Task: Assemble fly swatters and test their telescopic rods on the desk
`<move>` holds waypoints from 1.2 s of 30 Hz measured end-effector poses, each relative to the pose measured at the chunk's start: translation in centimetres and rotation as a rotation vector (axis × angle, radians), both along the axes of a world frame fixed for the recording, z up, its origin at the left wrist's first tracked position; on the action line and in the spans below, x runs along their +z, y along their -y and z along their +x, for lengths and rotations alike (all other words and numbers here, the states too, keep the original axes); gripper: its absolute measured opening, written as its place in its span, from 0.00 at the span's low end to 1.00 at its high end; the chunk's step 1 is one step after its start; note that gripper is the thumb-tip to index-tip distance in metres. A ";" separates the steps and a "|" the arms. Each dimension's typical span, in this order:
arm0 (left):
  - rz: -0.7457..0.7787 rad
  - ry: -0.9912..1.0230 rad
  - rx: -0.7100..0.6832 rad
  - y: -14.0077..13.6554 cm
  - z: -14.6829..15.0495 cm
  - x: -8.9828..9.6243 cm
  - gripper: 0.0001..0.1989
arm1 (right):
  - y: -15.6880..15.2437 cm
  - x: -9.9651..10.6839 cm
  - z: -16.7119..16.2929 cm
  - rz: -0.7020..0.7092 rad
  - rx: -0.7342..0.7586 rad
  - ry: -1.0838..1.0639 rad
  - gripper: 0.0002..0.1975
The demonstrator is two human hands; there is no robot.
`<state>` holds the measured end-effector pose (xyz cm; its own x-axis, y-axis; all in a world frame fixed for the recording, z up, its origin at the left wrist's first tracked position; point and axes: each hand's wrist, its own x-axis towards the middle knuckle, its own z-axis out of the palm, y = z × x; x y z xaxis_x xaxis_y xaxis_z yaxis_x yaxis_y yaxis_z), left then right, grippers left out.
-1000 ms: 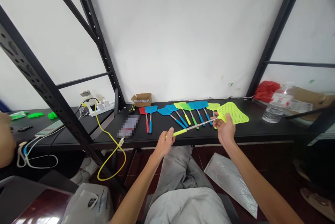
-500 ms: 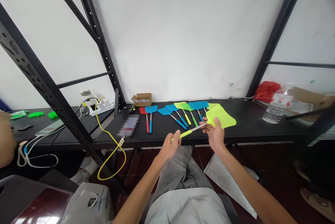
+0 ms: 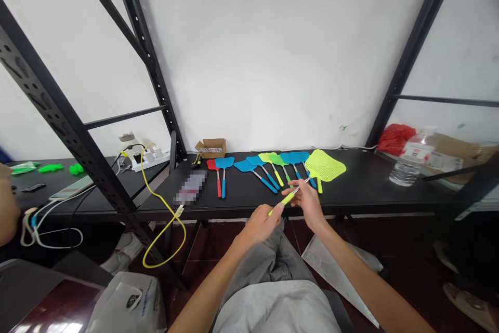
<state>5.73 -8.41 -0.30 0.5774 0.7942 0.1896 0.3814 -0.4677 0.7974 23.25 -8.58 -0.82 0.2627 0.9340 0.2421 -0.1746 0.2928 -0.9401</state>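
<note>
My left hand [image 3: 264, 224] is closed round the yellow-green grip of a fly swatter [image 3: 331, 168]. Its perforated square head points up and to the right, above the back of the black table. Around the thin metal shaft, between grip and head, the fingers of my right hand [image 3: 307, 202] are closed. Behind the held swatter, another yellow swatter's handle [image 3: 319, 185] shows; its head is mostly hidden. Several blue swatters [image 3: 245, 166], a green one [image 3: 277, 159] and a yellow one [image 3: 268, 157] lie fanned out. Further left, a red swatter [image 3: 211, 164] lies beside a blue swatter [image 3: 225, 162].
A small open cardboard box [image 3: 211, 148] stands at the table's back left. A phone [image 3: 191, 187] with a yellow cable [image 3: 166, 199] lies near the front edge. A large plastic bottle [image 3: 413, 159] and a red bag [image 3: 396, 138] are at the right. Black shelf posts [image 3: 156, 76] flank the table.
My right hand has moved from beside the swatter's head down and left along the shaft, closer to my left hand. The swatter's head tilts more upward, and my left hand is slightly lower.
</note>
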 end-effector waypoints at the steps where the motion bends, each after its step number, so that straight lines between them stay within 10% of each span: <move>1: -0.002 0.009 -0.004 0.0 0.1 -0.1 0.32 | 0.2 0.0 -0.4 -0.010 0.063 0.055 0.24; 8: 0.054 -0.028 0.026 -0.4 -0.3 0.1 0.32 | 0.8 0.6 -1.1 -0.090 0.406 0.158 0.17; 19: 0.485 -0.175 0.437 -3.7 -4.7 1.4 0.12 | -1.8 -0.2 17.0 -0.224 -0.550 0.654 0.24; 25: 0.485 -0.513 0.753 -5.8 -7.6 0.4 0.16 | -2.3 -2.1 20.1 -0.456 -0.606 0.925 0.24; 36: 0.494 -0.661 0.775 -6.3 -8.7 -0.7 0.16 | -2.7 -2.8 19.2 -0.452 -0.642 1.113 0.29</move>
